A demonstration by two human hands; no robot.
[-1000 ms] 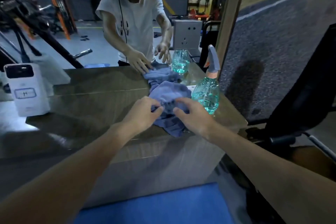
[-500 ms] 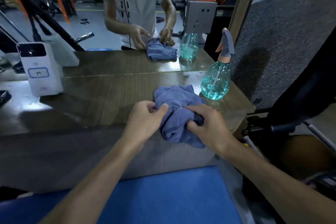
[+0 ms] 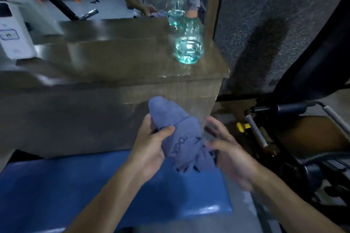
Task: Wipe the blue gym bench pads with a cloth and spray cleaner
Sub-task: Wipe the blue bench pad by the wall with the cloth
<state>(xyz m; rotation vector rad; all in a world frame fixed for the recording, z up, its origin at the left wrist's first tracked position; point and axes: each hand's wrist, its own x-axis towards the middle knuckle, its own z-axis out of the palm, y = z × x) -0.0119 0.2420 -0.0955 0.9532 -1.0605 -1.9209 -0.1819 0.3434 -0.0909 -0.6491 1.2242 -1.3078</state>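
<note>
Head view: left hand (image 3: 151, 145) is closed round the bunched blue cloth (image 3: 180, 136), thumb pressed across the front of it, other fingers wrapped behind. Cloth sticks up past the thumb toward 12 o'clock, w/ loose edges hanging at 6. Right hand (image 3: 227, 149) sits at 3 o'clock of the cloth, fingers (image 3: 214, 125) spread & blurred; lower ones meet the cloth's hanging edge, but can't tell if they grip it. Cloth is held above the blue bench pad (image 3: 75, 185), in front of the wooden counter (image 3: 113, 58). Spray bottle (image 3: 188, 43) stands on the counter at 12 o'clock from the cloth, well apart.
</note>
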